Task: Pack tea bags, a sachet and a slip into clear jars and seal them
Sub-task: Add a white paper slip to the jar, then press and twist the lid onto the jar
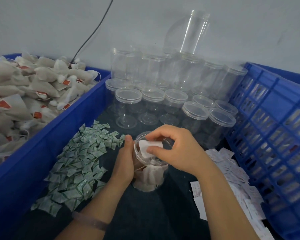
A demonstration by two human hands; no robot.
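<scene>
A small round jar of clear plastic (161, 166) stands upright on the dark, felt-like desk (145, 213), its mouth uncovered. Soft, crumpled off-white tea bags (150, 175) fill its lower part, and a thin string shows against the wall.

The left hand (124, 158) wraps the jar's left side, fingers curled round it and thumb up by the rim. A translucent band (92, 221) circles that wrist. The right hand (177, 148) arches over the mouth and pinches a small white paper slip (149, 148) between thumb and forefinger. The slip is bent and sits partly inside the rim. No writing on it can be read.

Left of the jar lies a loose heap of small flat sachets (80, 161), white with green print too small to read. Beyond them a smooth blue plastic bin (68, 122) holds a mound of fibrous beige tea bags (24, 94) with little red tags, their lettering illegible.

Behind the jar, empty clear lidded jars (163, 84) are stacked in tiers against the grey wall. To the right, white paper slips (232, 179) lie scattered beside a blue latticed plastic crate (275, 135).
</scene>
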